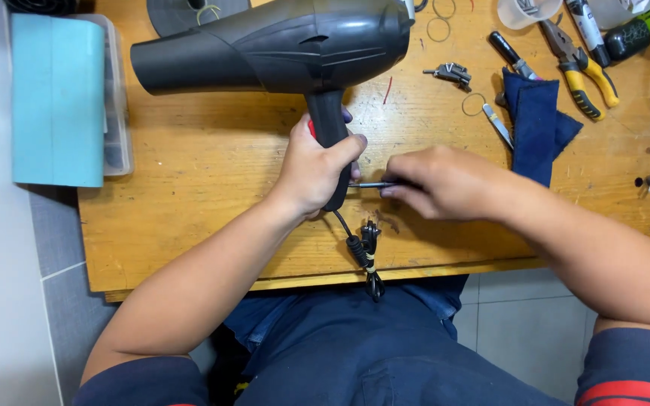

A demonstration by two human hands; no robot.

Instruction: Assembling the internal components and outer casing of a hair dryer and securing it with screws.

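Centre frame: left hand point(317, 169) wrapped tight round the handle of the black hair dryer point(280, 46), steadying it on the wooden table point(189, 173). Right hand point(438, 183) pinches a thin screwdriver point(370, 184), tip against the handle's base. Pliers point(584, 71) lie upper right.

Black hair dryer point(280, 45), lying horizontally above the wooden counter point(205, 173), nozzle toward the left, handle pointing down. Its black cord point(362, 256) hangs bundled over the counter edge. A slender dark-tipped tool point(374, 184) lies level, its tip at the handle's lower end.
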